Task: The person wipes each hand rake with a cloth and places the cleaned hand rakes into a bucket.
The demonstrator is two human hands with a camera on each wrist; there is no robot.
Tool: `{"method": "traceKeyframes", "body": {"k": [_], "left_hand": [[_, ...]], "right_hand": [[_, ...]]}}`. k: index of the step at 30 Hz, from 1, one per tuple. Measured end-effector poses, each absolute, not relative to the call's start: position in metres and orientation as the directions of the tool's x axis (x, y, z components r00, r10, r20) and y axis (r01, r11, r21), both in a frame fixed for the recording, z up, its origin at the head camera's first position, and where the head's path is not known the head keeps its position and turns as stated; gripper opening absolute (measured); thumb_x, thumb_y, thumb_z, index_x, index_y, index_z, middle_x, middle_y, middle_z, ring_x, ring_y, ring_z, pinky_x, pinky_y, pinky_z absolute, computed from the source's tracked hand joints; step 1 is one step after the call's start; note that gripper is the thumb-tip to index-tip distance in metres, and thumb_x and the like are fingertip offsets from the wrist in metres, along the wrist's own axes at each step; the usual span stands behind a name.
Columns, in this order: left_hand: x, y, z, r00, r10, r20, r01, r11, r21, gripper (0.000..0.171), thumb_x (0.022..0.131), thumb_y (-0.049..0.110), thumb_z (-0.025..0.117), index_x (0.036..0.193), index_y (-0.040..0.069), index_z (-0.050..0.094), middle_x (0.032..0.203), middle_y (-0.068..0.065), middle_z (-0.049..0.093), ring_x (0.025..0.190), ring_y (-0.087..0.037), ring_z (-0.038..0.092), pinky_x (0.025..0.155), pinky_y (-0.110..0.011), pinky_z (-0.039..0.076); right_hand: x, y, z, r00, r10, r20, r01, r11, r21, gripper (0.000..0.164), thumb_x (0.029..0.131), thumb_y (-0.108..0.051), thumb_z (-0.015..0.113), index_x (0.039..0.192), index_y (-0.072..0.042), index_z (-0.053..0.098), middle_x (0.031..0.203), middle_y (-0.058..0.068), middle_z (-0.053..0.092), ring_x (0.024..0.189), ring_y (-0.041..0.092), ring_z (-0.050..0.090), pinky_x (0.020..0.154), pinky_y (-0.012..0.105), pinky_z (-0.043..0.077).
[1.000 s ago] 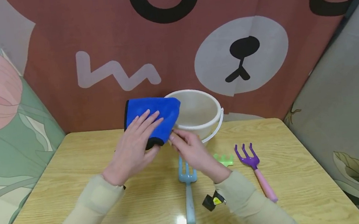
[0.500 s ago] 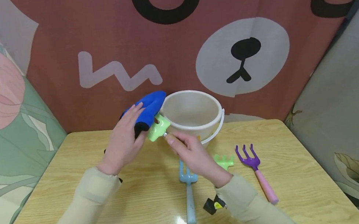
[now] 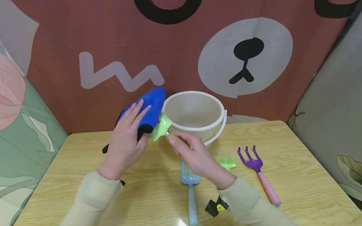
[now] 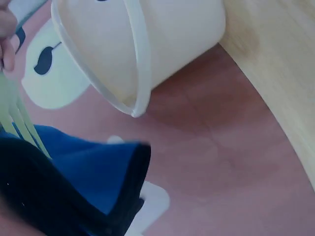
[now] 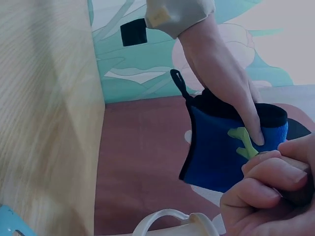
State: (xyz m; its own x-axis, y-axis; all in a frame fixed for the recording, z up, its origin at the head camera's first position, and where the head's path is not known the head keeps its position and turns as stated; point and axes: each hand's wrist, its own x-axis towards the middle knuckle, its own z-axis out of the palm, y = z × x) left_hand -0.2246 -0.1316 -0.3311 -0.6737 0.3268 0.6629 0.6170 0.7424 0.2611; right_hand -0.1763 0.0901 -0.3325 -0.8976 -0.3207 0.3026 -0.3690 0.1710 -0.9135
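Observation:
My left hand (image 3: 125, 143) holds a blue cloth (image 3: 156, 100) with black edging, its thumb underneath and its fingers spread over the top. In my right hand (image 3: 194, 154) is the wooden handle of a small hand rake, gripped close to its metal neck. The rake's green head (image 3: 161, 127) lies against the cloth, partly covered by it. Its pale green tines (image 4: 22, 118) run onto the blue fabric in the left wrist view. From the right wrist, the cloth (image 5: 211, 147) hangs with a black loop at one corner. Both hands are above the table, in front of the bucket.
A white bucket (image 3: 190, 110) with a handle stands at the table's back edge. Nearer lie a light blue fork (image 3: 191, 201), a purple fork (image 3: 253, 163) with a pink handle, and another green rake head (image 3: 228, 162), partly behind the right wrist. A printed bear curtain (image 3: 174, 54) hangs behind.
The cloth, earlier spread flat over the rake head, has tilted up and shifted left with my left hand, uncovering the green head. My right hand has barely moved.

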Motion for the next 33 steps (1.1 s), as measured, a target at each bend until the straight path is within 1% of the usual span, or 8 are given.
{"method": "traceKeyframes", "body": {"k": [4,10,12,16,19,23,27,33], "left_hand": [[-0.219,-0.123,-0.329,-0.626,0.389,0.676,0.649,0.740,0.174,0.059,0.094,0.022,0.064,0.151,0.009,0.054,0.162,-0.013,0.043,0.153,-0.034,0.029,0.124,-0.057,0.024],[-0.211,-0.113,-0.330,-0.590,0.425,0.686,0.680,0.720,0.139,0.052,0.093,0.019,0.062,0.144,0.009,0.062,0.158,-0.012,0.049,0.152,-0.036,0.031,0.124,-0.056,0.022],[-0.209,-0.110,-0.330,-0.585,0.433,0.685,0.686,0.716,0.133,0.051,0.093,0.018,0.062,0.143,0.008,0.063,0.156,-0.013,0.051,0.152,-0.038,0.032,0.124,-0.057,0.022],[-0.204,-0.105,-0.331,-0.577,0.446,0.684,0.700,0.701,0.134,0.050,0.093,0.021,0.064,0.141,0.007,0.064,0.154,-0.013,0.054,0.151,-0.040,0.031,0.124,-0.059,0.021],[-0.201,-0.103,-0.331,-0.577,0.445,0.685,0.709,0.690,0.149,0.050,0.092,0.022,0.065,0.140,0.008,0.065,0.152,-0.013,0.055,0.151,-0.041,0.030,0.124,-0.060,0.020],[-0.197,-0.101,-0.331,-0.573,0.442,0.690,0.719,0.676,0.164,0.049,0.091,0.021,0.064,0.138,0.008,0.067,0.149,-0.013,0.059,0.150,-0.043,0.033,0.122,-0.064,0.020],[-0.193,-0.099,-0.331,-0.569,0.446,0.691,0.729,0.663,0.172,0.047,0.091,0.020,0.063,0.137,0.008,0.068,0.146,-0.014,0.061,0.148,-0.045,0.035,0.120,-0.067,0.022],[-0.188,-0.096,-0.331,-0.564,0.455,0.689,0.739,0.650,0.176,0.047,0.093,0.022,0.063,0.137,0.008,0.068,0.145,-0.014,0.062,0.147,-0.045,0.036,0.119,-0.068,0.023]], "right_hand": [[-0.177,0.090,-0.330,-0.907,-0.308,0.287,-0.350,0.170,-0.921,0.030,0.106,-0.027,0.050,0.104,-0.002,0.066,0.067,0.004,0.046,0.052,0.011,0.039,0.048,0.023,0.033],[-0.178,0.090,-0.330,-0.908,-0.307,0.286,-0.348,0.170,-0.922,0.029,0.106,-0.022,0.050,0.108,0.001,0.067,0.065,0.003,0.045,0.051,0.011,0.039,0.047,0.023,0.033],[-0.178,0.091,-0.331,-0.909,-0.302,0.286,-0.352,0.191,-0.916,0.030,0.105,-0.022,0.051,0.116,-0.001,0.069,0.064,0.003,0.045,0.051,0.012,0.040,0.050,0.024,0.034],[-0.179,0.091,-0.331,-0.909,-0.300,0.291,-0.361,0.214,-0.908,0.041,0.105,-0.023,0.053,0.138,-0.002,0.063,0.077,0.007,0.056,0.075,0.017,0.056,0.070,0.029,0.048],[-0.179,0.091,-0.331,-0.908,-0.305,0.286,-0.356,0.205,-0.912,0.045,0.105,-0.024,0.053,0.143,-0.002,0.059,0.109,0.012,0.069,0.105,0.021,0.061,0.092,0.038,0.052],[-0.181,0.091,-0.332,-0.906,-0.308,0.289,-0.358,0.196,-0.913,0.046,0.105,-0.023,0.053,0.145,0.000,0.057,0.142,0.015,0.063,0.129,0.022,0.058,0.108,0.046,0.048],[-0.182,0.092,-0.334,-0.899,-0.315,0.303,-0.375,0.200,-0.905,0.047,0.105,-0.023,0.052,0.146,0.000,0.055,0.147,0.014,0.060,0.137,0.022,0.053,0.112,0.045,0.045],[-0.184,0.093,-0.336,-0.898,-0.305,0.318,-0.393,0.226,-0.892,0.045,0.104,-0.020,0.054,0.143,0.002,0.058,0.140,0.017,0.065,0.127,0.025,0.060,0.107,0.047,0.050]]}}
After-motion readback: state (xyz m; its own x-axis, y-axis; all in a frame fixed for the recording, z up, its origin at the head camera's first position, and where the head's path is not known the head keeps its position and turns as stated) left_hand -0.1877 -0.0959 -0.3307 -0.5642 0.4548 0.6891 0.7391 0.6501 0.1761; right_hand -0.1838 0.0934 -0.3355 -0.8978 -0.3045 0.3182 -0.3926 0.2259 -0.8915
